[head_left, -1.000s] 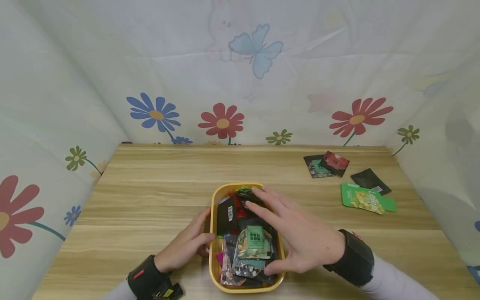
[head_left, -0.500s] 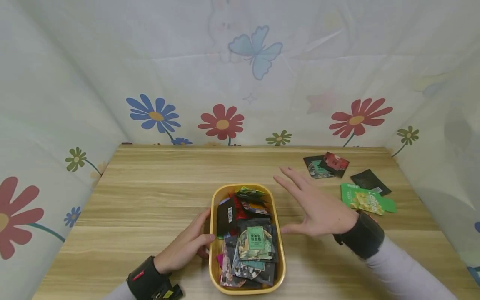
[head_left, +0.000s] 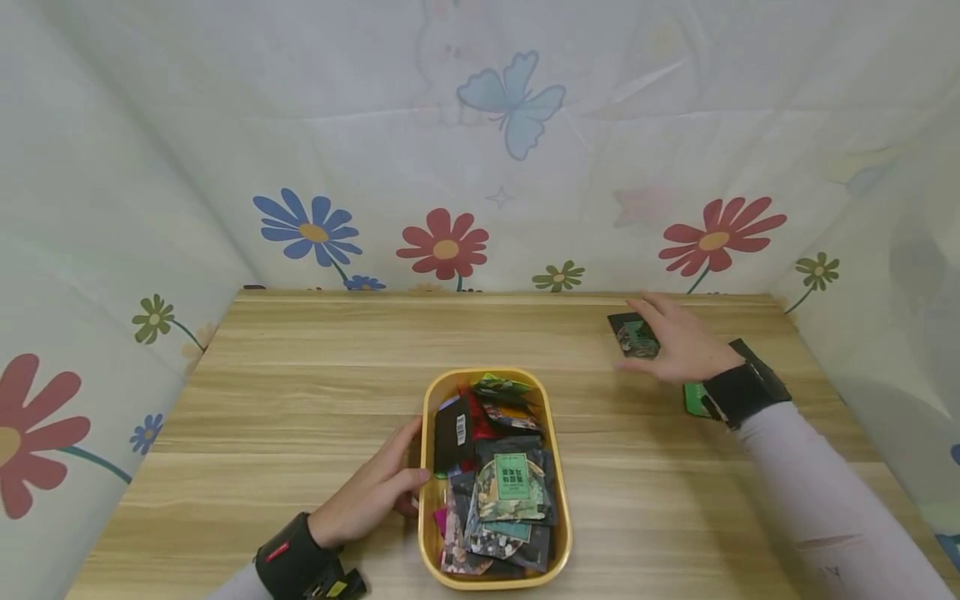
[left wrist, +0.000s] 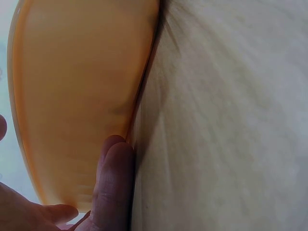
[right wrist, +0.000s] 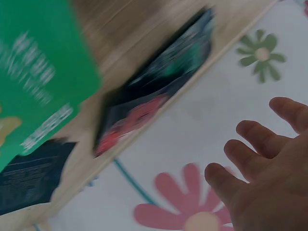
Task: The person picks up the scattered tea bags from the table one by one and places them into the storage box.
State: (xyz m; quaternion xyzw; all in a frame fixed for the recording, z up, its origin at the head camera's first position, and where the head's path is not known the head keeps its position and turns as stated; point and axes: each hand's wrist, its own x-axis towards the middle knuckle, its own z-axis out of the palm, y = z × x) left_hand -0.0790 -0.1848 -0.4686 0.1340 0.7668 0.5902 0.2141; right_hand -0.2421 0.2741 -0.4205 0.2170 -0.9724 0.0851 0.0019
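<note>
A yellow plastic basket (head_left: 495, 582) stands near the table's front, filled with sachets. One sachet with a green label (head_left: 512, 492) lies on top, beside a black one (head_left: 452, 435). My left hand (head_left: 371, 497) rests against the basket's left side, thumb at the rim; in the left wrist view its fingers lie along the outer wall (left wrist: 82, 86). My right hand (head_left: 682, 343) is over the back right sachets, fingers spread, holding nothing. A dark sachet with a green label (head_left: 636, 336) shows beside it. A red-labelled sachet (right wrist: 137, 118), hidden in the head view, appears in the right wrist view.
A green packet (right wrist: 43, 72) and a plain black sachet (right wrist: 36, 175) lie at the table's right, partly covered by the right wrist in the head view. Behind the wooden table (head_left: 337, 333) hangs a flower-printed cloth (head_left: 300, 125).
My right hand has moved from above the basket, to the right and back, over the sachets on the table. My left hand and the basket stay in place.
</note>
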